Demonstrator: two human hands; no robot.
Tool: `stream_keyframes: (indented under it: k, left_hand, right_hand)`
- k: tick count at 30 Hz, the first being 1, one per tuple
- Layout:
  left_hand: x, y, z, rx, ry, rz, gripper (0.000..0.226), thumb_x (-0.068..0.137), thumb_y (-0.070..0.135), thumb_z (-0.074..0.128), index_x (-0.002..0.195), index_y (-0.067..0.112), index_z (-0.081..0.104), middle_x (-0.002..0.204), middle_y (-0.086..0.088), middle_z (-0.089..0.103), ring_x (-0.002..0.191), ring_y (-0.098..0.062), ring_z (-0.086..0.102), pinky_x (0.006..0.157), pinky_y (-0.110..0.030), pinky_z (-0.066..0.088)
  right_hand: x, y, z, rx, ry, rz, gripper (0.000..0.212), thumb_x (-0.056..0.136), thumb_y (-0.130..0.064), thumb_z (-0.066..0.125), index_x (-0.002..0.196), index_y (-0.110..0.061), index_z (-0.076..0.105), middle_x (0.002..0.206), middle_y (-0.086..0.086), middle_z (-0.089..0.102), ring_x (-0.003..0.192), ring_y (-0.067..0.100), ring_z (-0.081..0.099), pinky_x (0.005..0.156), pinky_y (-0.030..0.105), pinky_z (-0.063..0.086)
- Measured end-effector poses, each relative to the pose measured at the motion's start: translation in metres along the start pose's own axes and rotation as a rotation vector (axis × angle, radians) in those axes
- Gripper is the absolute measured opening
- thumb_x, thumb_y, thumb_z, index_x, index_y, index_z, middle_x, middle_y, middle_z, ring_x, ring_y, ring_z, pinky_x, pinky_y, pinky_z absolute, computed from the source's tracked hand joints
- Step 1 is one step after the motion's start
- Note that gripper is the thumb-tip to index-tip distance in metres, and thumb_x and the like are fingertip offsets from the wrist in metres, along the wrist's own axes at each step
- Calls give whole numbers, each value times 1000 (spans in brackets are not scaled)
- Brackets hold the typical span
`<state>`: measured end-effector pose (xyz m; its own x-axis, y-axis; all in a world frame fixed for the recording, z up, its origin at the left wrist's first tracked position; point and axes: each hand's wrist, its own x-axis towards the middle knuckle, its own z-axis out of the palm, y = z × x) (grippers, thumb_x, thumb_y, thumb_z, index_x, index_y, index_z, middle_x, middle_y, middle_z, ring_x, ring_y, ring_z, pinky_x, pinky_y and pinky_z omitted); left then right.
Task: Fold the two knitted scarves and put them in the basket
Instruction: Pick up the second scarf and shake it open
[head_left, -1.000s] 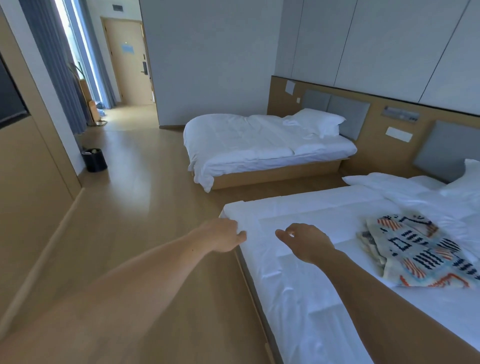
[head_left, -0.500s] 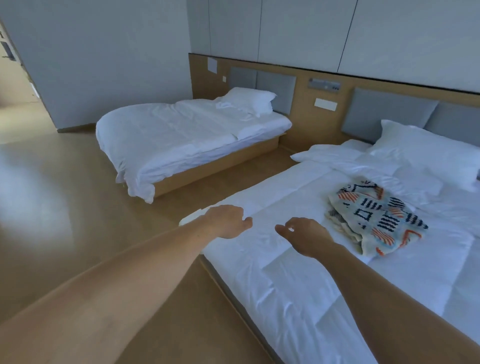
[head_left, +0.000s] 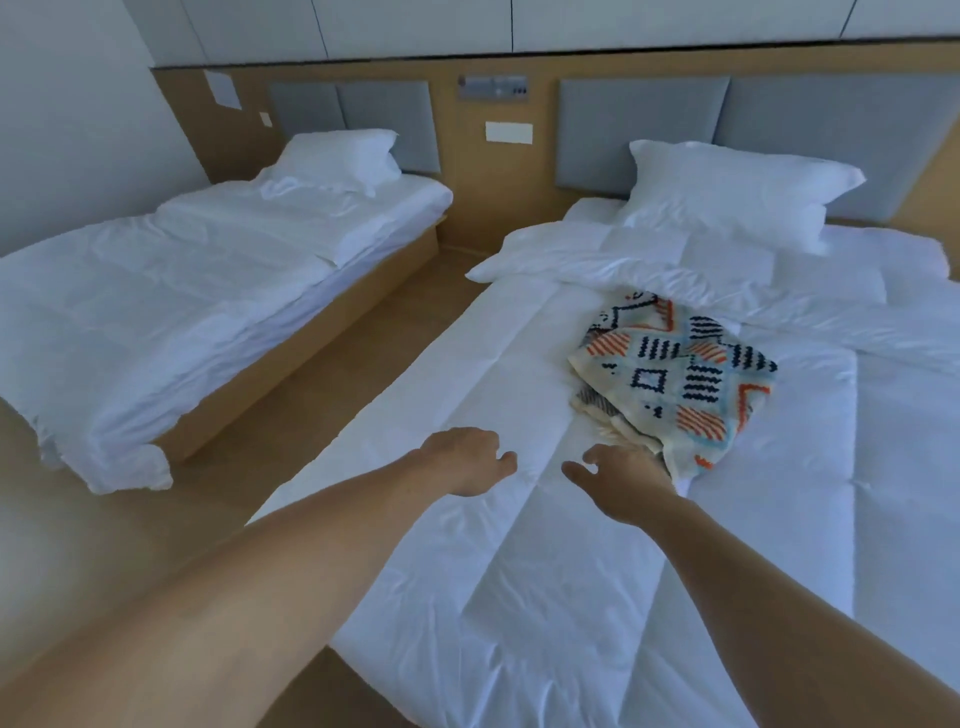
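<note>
A patterned knitted scarf (head_left: 685, 374), cream with black, orange and light-blue shapes, lies bunched on the white duvet of the near bed (head_left: 519, 545). Under its near-left edge shows a second, grey-and-cream fringed scarf (head_left: 605, 408). My right hand (head_left: 621, 475) hovers with loosely curled fingers just in front of the scarves' near edge, holding nothing. My left hand (head_left: 465, 460) hangs over the duvet a little to the left, fingers loosely curled, also holding nothing. No basket is in view.
A white pillow (head_left: 737, 189) lies at the head of the near bed, against grey headboard panels. A second white bed (head_left: 171, 312) stands to the left across a strip of wooden floor (head_left: 363, 343).
The view has swung right and moved closer to the near bed. Both hands have advanced over the duvet, and the right hand has come up to the scarves' near edge.
</note>
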<state>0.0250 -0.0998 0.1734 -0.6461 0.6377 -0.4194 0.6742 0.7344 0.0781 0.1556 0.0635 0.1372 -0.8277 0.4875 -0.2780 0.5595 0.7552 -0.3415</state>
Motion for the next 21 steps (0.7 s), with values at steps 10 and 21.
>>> stream_keyframes:
  k: [10,21]
  left_hand:
    - [166,51,45,-33,-172,174,59,99,53,30,138,13,47,139,-8,50,124,-28,49,100,-38,42]
    - [319,76,122,-33,-178,321,57,100,51,31,142,16,44,146,-3,46,128,-25,46,102,-38,40]
  right_hand:
    - [96,103,56,38,-128,284,62,94,-58,42,144,-20,40,141,3,51,129,25,45,96,40,44]
    - [199,189,131,148,127,615,69,92,-40,55,148,-18,22,154,4,27,134,30,34,98,45,43]
